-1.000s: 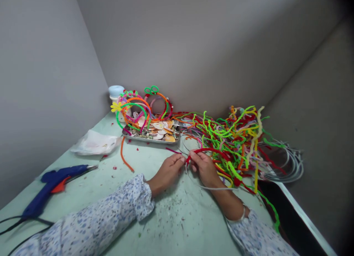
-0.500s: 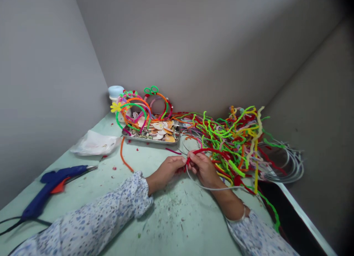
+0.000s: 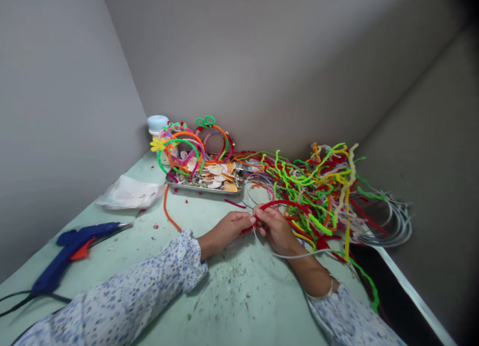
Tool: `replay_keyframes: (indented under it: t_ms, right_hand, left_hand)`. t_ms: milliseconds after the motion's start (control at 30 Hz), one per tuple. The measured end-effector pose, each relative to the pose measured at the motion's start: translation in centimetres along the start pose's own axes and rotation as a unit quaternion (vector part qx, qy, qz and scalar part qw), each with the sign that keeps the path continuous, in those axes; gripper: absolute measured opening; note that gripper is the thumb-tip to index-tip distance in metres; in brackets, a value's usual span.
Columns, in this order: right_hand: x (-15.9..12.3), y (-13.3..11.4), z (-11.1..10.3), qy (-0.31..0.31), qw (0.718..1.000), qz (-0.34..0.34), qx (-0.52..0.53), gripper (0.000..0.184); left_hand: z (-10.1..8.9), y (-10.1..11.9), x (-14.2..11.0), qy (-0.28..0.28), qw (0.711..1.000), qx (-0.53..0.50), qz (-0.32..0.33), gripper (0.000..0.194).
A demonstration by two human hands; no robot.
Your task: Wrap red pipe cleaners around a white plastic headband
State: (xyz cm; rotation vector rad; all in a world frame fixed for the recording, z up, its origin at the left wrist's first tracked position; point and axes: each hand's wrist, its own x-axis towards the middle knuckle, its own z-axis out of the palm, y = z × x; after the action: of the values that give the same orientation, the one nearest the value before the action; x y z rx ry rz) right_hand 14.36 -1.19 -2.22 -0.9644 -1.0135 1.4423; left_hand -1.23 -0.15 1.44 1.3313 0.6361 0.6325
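Note:
Both hands meet low over the middle of the table. A red pipe cleaner (image 3: 284, 202) arcs out from between the fingers toward the right. My left hand (image 3: 229, 231) pinches a short length of it, and my right hand (image 3: 274, 229) grips it just beside, thumb and forefinger pressed together. A thin pale wire (image 3: 275, 254) curves from the fingertips under my right hand and across the forearm. How the red pipe cleaner and the wire join is hidden by the fingers.
A heap of colourful pipe cleaners (image 3: 318, 186) lies at right, beside coiled wire (image 3: 396, 219). Behind are a metal tray (image 3: 209, 189) of shells and several pipe-cleaner headbands (image 3: 179, 141). At left lie a blue glue gun (image 3: 75, 249) and a plastic bag (image 3: 130, 192).
Around the fingertips, the short red end has swung from pointing down to lying leftward under my left fingers. Both hands stay nearly in place.

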Motion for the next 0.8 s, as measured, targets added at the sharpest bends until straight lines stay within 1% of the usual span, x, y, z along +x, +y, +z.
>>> replay_keyframes:
  t_ms: [167,300,600,800]
  right_hand:
    - [-0.12,-0.12,-0.01,-0.013,1.0,0.006,0.002,0.025]
    - [-0.17,-0.14,-0.09,-0.021,1.0,0.003,-0.012,0.025]
    - [-0.13,0.1,-0.22,-0.028,0.999,0.001,-0.015,0.024]
    - [-0.35,-0.3,0.06,-0.027,0.999,-0.006,-0.03,0.025]
  left_hand:
    - [-0.19,-0.18,0.01,-0.018,1.0,0.021,0.005,0.036]
    - [-0.35,-0.37,0.1,-0.018,0.999,0.041,0.003,0.036]
    - [-0.09,0.28,0.23,-0.05,0.999,-0.007,-0.008,0.032]
    - [-0.41,0.05,0.31,-0.05,0.998,0.019,-0.016,0.032]
